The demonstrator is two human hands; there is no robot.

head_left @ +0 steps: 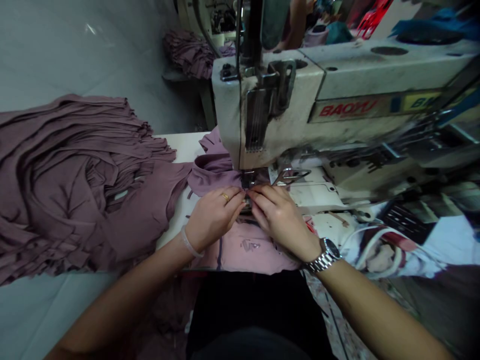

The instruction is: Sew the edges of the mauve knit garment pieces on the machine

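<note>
Red "BAOYU" (348, 108) stands on the sewing machine (348, 80), beside a yellow label (416, 101) beginning "B".

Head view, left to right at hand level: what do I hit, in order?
Mauve fabric pile → left hand → right hand → wristwatch → bundled cloth with white straps. Left out the cloth by the needle area; it overlaps the hands.
</note>
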